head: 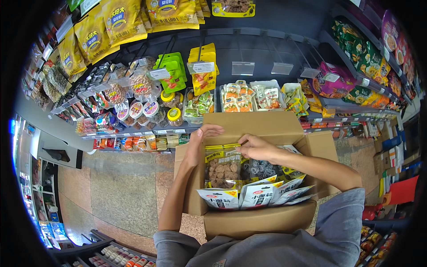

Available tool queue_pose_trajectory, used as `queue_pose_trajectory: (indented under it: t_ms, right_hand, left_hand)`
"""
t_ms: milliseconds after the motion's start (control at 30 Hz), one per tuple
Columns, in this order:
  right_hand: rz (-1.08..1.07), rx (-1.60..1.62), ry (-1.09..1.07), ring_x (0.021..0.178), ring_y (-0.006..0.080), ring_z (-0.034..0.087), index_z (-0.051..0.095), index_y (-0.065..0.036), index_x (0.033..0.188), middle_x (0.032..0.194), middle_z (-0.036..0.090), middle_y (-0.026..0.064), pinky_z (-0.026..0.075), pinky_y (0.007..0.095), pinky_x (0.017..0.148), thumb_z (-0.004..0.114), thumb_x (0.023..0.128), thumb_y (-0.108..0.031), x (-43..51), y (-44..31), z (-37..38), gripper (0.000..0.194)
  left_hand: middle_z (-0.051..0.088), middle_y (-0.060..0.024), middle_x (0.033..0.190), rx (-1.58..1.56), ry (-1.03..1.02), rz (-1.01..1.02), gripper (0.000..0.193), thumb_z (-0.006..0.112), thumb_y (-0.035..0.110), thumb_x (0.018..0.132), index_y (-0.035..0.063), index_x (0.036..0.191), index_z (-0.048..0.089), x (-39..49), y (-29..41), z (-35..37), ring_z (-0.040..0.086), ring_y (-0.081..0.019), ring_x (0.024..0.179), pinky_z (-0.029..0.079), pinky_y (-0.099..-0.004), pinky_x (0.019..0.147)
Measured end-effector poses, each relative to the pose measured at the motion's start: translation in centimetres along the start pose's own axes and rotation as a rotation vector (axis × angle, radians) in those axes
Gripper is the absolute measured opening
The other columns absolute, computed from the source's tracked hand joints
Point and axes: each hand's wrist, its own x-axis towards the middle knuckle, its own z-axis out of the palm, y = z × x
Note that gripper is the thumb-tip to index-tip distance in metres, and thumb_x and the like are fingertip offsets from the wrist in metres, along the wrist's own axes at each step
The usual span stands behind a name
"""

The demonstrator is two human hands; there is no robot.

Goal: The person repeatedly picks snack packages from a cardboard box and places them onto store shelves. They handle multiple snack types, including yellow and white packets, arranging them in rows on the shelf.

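An open cardboard box stands before me, its flaps spread. At its left back corner is my left hand, fingers extended near the back flap and holding nothing that I can see. My right hand is over the back of the box, fingertips at the yellow top edge of a clear snack bag with brown pieces; whether they grip it is unclear. Beside this bag lies a clear bag of dark dried fruit, partly under my right forearm. Several white snack packets lean in a row along the near side.
Behind the box is a store shelf with trays of small packets, plastic jars and hooks holding yellow pouches. Large yellow bags hang at upper left. Shelves of purple and green bags stand at right. Another rack is at lower left.
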Motion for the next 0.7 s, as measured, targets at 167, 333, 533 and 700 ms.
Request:
queue_pose_trajectory:
  t_ms: [167, 333, 533, 700]
  right_hand:
    - [-0.049, -0.052, 0.116, 0.097, 0.0194, 0.061, 0.046, 0.003, 0.127, 0.113, 0.06, 0.0152, 0.051, 0.0318, 0.084, 0.068, 0.094, -0.021, 0.0, -0.1, 1.1, 0.046]
    - [-0.111, 0.069, 0.213, 0.095, 0.0229, 0.062, 0.045, 0.004, 0.119, 0.108, 0.06, 0.0155, 0.051, 0.0333, 0.081, 0.076, 0.086, -0.014, 0.8, 1.7, 1.9, 0.05]
    - [-0.089, 0.226, 0.267, 0.083, 0.0217, 0.066, 0.039, 0.006, 0.117, 0.105, 0.059, 0.0197, 0.059, 0.0302, 0.064, 0.076, 0.081, 0.003, 0.3, -0.1, 3.3, 0.052]
    - [-0.109, 0.32, 0.177, 0.093, 0.0245, 0.067, 0.04, 0.006, 0.124, 0.117, 0.057, 0.0193, 0.063, 0.0338, 0.073, 0.071, 0.084, 0.008, 0.0, 0.7, 3.2, 0.051]
  left_hand:
    - [0.068, -0.0164, 0.112, -0.002, 0.008, -0.01, 0.071, 0.032, 0.056, 0.103, -0.0061, 0.116, 0.063, 0.0, -0.1, -0.1, 0.061, -0.0238, 0.107, 0.043, -0.0378, 0.1]
    - [0.068, -0.0161, 0.112, -0.006, 0.018, -0.043, 0.071, 0.032, 0.057, 0.103, -0.006, 0.115, 0.063, 0.2, -0.4, -0.3, 0.062, -0.0232, 0.106, 0.044, -0.0374, 0.098]
    - [0.068, -0.0155, 0.111, 0.021, 0.026, -0.043, 0.072, 0.03, 0.057, 0.103, -0.0061, 0.116, 0.063, 0.1, -0.4, -0.2, 0.062, -0.0231, 0.105, 0.044, -0.0372, 0.098]
    - [0.068, -0.016, 0.113, 0.042, 0.024, -0.06, 0.072, 0.03, 0.057, 0.104, -0.0058, 0.115, 0.063, 0.2, -0.3, -0.3, 0.062, -0.0234, 0.106, 0.044, -0.0374, 0.099]
